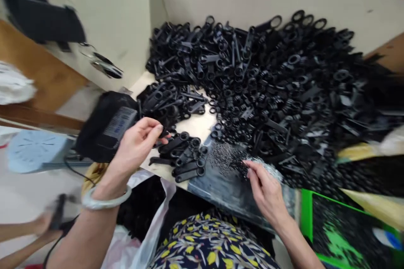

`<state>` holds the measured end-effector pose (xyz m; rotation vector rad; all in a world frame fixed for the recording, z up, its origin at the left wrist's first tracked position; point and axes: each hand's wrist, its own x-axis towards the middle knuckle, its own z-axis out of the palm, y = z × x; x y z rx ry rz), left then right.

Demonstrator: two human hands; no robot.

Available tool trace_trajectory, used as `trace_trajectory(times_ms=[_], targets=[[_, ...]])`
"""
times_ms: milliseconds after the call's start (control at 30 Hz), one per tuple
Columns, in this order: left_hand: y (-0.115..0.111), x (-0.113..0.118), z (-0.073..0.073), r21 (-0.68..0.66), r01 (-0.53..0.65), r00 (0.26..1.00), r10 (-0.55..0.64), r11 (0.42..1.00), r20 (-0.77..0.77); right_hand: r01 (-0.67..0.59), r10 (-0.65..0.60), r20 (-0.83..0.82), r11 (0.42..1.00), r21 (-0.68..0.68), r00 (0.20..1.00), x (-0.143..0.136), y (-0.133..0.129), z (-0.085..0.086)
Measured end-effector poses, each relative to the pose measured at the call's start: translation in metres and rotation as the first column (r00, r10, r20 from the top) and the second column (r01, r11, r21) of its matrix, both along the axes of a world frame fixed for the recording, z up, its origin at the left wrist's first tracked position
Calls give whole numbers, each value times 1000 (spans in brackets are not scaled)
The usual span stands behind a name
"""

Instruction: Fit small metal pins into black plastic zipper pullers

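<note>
My left hand [139, 143], with a pale bangle [105, 202] at the wrist, pinches a small black part [163, 133] between thumb and fingertips; its exact kind is hidden. Just below and right of it lies a group of black plastic arms with ringed ends [188, 172]. My right hand [265, 187] is closed at the fingertips over small black pieces [240, 164], and I cannot make out what is in the pinch. Beside those fingertips, tiny grey metal bits [221, 155] are spread on a dark blue-grey mat [217, 191].
A large heap of black ringed plastic parts [252, 71] covers the back and right of the table. At the left are a black bag with a label [107, 126] and a light blue stool [36, 151]. A green tray [306, 214] stands lower right. Another person's hands [47, 225] show lower left.
</note>
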<state>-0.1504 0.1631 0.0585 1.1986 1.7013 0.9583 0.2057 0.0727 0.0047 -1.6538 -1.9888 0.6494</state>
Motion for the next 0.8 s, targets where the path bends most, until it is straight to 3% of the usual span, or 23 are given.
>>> trace_trajectory(times_ms=[133, 300, 400, 567, 667, 800], targets=[[-33, 42, 10, -44, -2, 933, 18, 999, 360, 92, -93, 4, 986, -140, 996, 9, -13, 6], [-83, 107, -2, -179, 243, 710, -49, 954, 703, 44, -37, 36, 977, -209, 999, 5, -22, 9], [-110, 127, -21, -222, 299, 660, -33, 928, 750, -15, 22, 42, 986, -168, 999, -4, -20, 2], [-138, 130, -46, -206, 167, 767, 5, 964, 641, -80, 101, 224, 992, -100, 969, -28, -13, -13], [-142, 129, -50, -154, 207, 783, -69, 966, 618, -56, 88, 330, 993, -103, 940, -39, -11, -15], [-135, 133, -47, -154, 253, 679, -62, 955, 731, -57, 89, 338, 993, -102, 937, -39, -13, -12]])
